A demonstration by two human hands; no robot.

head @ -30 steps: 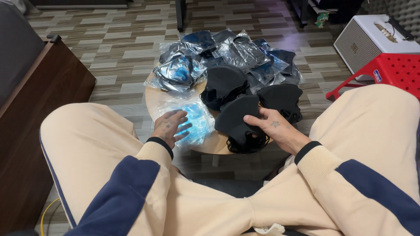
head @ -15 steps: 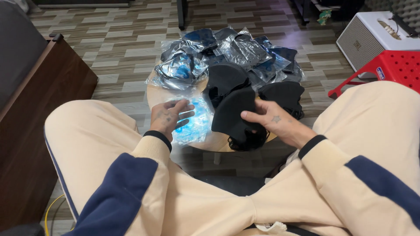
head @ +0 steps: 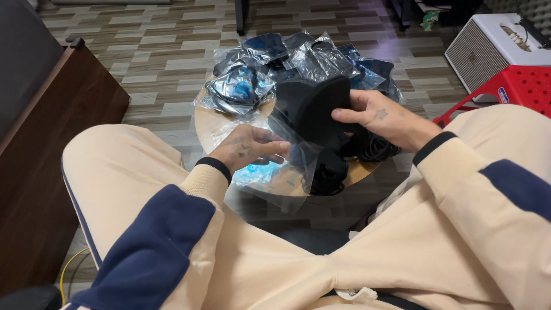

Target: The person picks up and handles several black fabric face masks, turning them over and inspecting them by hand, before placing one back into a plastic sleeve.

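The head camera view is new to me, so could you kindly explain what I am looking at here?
The camera sits on a seated person's head and looks down over their lap, so both arms in cream and navy sleeves are their own. In front stands a small round wooden table. At its far side lies a heap of bagged black items. The left hand holds a clear plastic bag by its edge. The right hand grips a black mask just above the bag. To the right are a red plastic stool and a white box.
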